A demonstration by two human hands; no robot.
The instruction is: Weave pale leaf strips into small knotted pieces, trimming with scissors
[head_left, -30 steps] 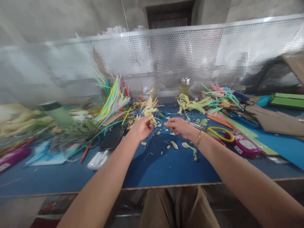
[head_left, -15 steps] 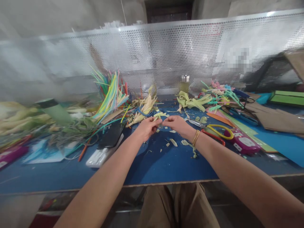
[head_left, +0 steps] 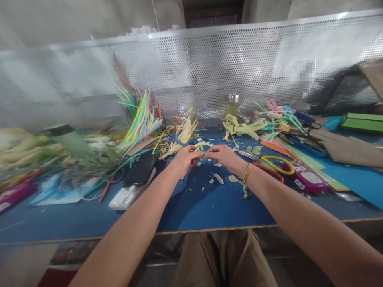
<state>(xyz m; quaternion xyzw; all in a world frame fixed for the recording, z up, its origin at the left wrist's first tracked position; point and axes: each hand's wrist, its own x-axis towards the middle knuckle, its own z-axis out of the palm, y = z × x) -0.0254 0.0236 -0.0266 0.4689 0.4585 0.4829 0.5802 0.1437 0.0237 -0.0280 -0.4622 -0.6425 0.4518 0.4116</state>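
Observation:
My left hand (head_left: 186, 158) and my right hand (head_left: 223, 156) meet fingertip to fingertip above the blue table (head_left: 194, 207). Both are pinched on a small pale yellow-green husk strip (head_left: 201, 145) that pokes up between them. My right wrist wears a gold bracelet (head_left: 247, 172). Small cut husk scraps (head_left: 219, 179) lie on the table just under the hands. A pile of dried husk leaves (head_left: 181, 136) sits right behind my left hand.
Coloured straws (head_left: 139, 117) fan up at the back left beside a green bottle (head_left: 69, 140). A black phone (head_left: 140, 170) lies left of my arm. Yellow-and-red scissors (head_left: 271, 164), a pink case (head_left: 305, 179), a glass jar (head_left: 233, 105) and a perforated metal screen (head_left: 239, 67) stand right and behind.
My hands, apart a second ago, have come together and now both pinch the husk strip. The view has shifted slightly down.

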